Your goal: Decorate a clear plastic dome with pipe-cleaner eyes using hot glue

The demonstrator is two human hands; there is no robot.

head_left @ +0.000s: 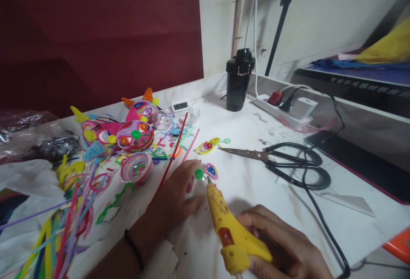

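Observation:
My right hand is wrapped around a yellow hot glue gun, its nozzle pointing away from me. The nozzle tip is beside a green pom-pom and a small oval eye piece with a pink rim and blue centre. To the left, my left hand rests on the white table with thumb and forefinger apart. A pink piece shows between them; I cannot tell whether they touch it. Just beyond lies a yellow-rimmed eye piece with a red centre.
Black-handled scissors lie to the right, near a dark phone and a power strip. A black cup stands at the back. Colourful pipe-cleaner figures and loose pipe cleaners crowd the left side.

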